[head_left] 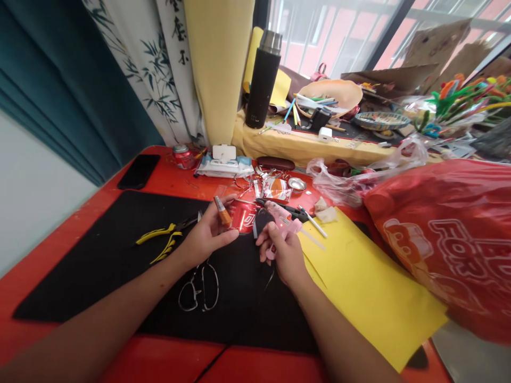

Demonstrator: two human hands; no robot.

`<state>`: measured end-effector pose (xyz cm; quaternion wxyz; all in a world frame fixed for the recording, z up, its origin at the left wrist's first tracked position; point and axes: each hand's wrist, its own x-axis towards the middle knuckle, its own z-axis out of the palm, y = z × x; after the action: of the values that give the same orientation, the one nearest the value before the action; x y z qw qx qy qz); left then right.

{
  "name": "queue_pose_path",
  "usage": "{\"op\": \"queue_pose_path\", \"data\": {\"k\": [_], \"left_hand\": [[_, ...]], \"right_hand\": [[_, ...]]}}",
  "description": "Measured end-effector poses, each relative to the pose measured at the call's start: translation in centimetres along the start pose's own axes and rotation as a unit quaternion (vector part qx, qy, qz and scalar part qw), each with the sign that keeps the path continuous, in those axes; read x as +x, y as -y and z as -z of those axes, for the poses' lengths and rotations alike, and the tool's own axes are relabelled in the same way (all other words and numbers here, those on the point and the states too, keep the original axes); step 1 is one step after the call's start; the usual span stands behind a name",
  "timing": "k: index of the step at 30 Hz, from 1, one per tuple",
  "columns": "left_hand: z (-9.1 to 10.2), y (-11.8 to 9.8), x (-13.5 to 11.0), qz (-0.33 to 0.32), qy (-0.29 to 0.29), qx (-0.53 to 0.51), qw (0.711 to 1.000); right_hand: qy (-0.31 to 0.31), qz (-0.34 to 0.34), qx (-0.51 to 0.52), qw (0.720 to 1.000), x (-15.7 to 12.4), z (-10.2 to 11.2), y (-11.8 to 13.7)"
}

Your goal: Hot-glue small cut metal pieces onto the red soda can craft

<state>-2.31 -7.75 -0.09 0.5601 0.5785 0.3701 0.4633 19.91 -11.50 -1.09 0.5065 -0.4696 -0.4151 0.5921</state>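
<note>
My left hand (209, 229) grips a shiny red can piece (243, 215) with white lettering by its left side, thumb at the lower edge. A small orange-brown piece (222, 211) shows at its fingers; I cannot tell whether it is joined to the red metal. My right hand (285, 250) is closed round a pink hot glue gun (281, 221), its front pointing up and left, close to the can piece. A dark patch (262, 219) lies between them, its kind unclear. Yellow-handled pliers (170, 239) rest left of my left hand. Below it lie eyeglasses (202, 290).
A black mat (99, 255) covers much of the red table. Yellow sheets (367, 287) and a big red plastic bag (443, 239) occupy the right. Toward the back are a phone (139, 171), a red can (183, 157), wipes (224, 165), metal scraps and a black flask (263, 80).
</note>
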Motion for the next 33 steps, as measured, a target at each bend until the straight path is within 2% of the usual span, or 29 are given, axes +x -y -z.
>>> {"op": "queue_pose_path", "data": {"k": [6, 11, 17, 23, 33], "left_hand": [[0.5, 0.1, 0.4, 0.051, 0.002, -0.080, 0.995], [1.3, -0.4, 0.8, 0.065, -0.021, -0.108, 0.992], [2.4, -0.1, 1.3, 0.075, -0.011, -0.130, 0.989], [2.6, -0.1, 1.4, 0.077, 0.011, -0.117, 0.990], [2.8, 0.3, 1.4, 0.065, 0.027, -0.078, 0.994]], "right_hand": [[-0.030, 0.019, 0.046, 0.998, -0.3, -0.3, 0.1], [-0.004, 0.025, 0.060, 0.998, -0.6, -0.4, 0.2], [0.035, 0.021, 0.076, 0.996, -1.5, -0.9, 0.3], [0.099, 0.004, 0.048, 0.994, -2.4, -1.5, 0.3], [0.116, -0.042, 0.049, 0.991, -2.2, -1.4, 0.3]]}}
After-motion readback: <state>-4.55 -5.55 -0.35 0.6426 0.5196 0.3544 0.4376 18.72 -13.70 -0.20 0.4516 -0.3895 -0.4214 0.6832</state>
